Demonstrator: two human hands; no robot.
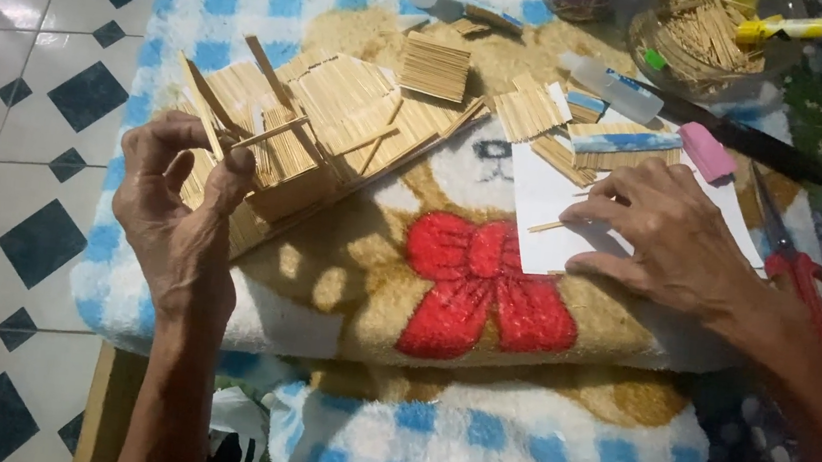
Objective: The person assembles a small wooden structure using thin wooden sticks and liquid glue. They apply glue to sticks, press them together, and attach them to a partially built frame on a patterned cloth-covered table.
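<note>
A small house model made of thin wooden sticks (325, 127) lies on a fluffy blanket (395, 290) with a red bow print. My left hand (178, 204) grips the model's near left corner, thumb against its wall. My right hand (667, 236) rests on a white sheet of paper (540, 198) and pinches a single short wooden stick (547, 226) between thumb and forefinger. Flat panels of glued sticks (434, 65) (528, 109) lie beyond the model.
A white glue bottle (624, 89), a pink eraser-like block (708, 151), a black-handled tool (751, 143), red-handled scissors (795, 263) and a clear bowl of loose sticks (701, 33) sit at the right and back. Tiled floor (31, 104) lies to the left.
</note>
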